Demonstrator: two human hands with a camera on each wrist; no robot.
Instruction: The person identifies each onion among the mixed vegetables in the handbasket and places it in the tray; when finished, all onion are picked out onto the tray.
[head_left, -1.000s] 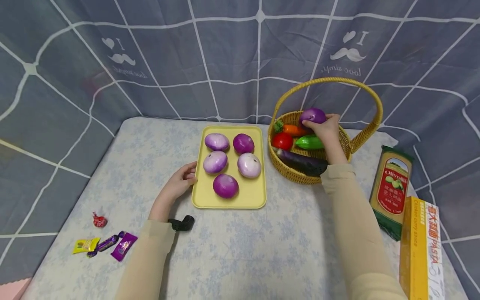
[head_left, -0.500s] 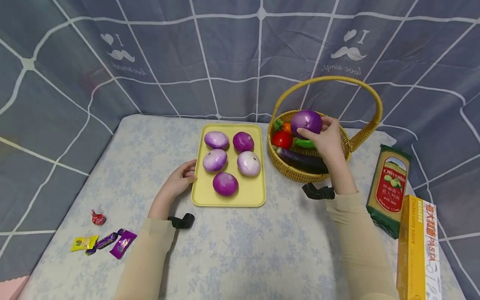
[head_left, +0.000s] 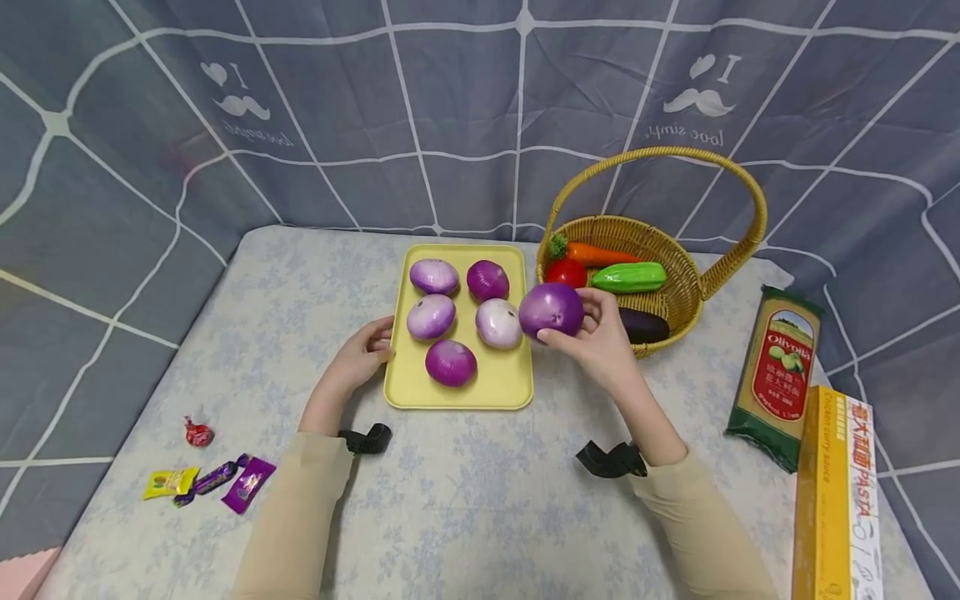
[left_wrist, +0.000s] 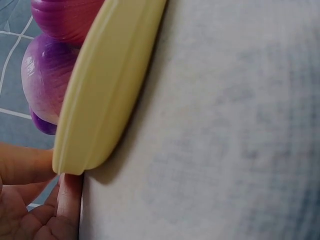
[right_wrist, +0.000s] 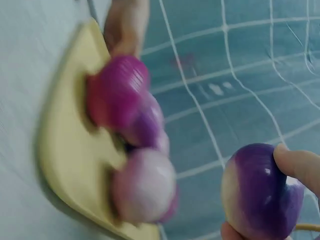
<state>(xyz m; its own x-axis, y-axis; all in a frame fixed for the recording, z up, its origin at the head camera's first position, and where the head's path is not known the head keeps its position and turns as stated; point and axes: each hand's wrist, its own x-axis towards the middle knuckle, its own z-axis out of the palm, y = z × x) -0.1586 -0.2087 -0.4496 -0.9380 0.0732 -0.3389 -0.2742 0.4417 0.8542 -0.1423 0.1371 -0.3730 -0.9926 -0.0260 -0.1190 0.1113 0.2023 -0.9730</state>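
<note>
My right hand (head_left: 603, 342) holds a purple onion (head_left: 551, 308) between thumb and fingers, raised near the right rim of a yellow tray (head_left: 491, 387). In the right wrist view, the same onion (right_wrist: 262, 192) shows a pale patch on one side. Several purple and whitish onions, including a dark one (head_left: 451, 363) at the front, lie on the tray. My left hand (head_left: 363, 354) grips the tray's left edge. Seen from the left wrist, the thumb (left_wrist: 25, 165) touches the tray's rim and a finger reaches beneath it.
A wicker basket (head_left: 678, 283) with a tall handle holds a carrot (head_left: 600, 254), a tomato (head_left: 566, 272), a green vegetable (head_left: 628, 277) and an eggplant (head_left: 643, 326). At right lie a pasta bag (head_left: 780, 375) and yellow box (head_left: 828, 492). Wrapped candies (head_left: 247, 483) are at left.
My right hand has lifted the onion out of the basket and carried it left and toward me, to the tray's right edge. The left hand stays on the tray.
</note>
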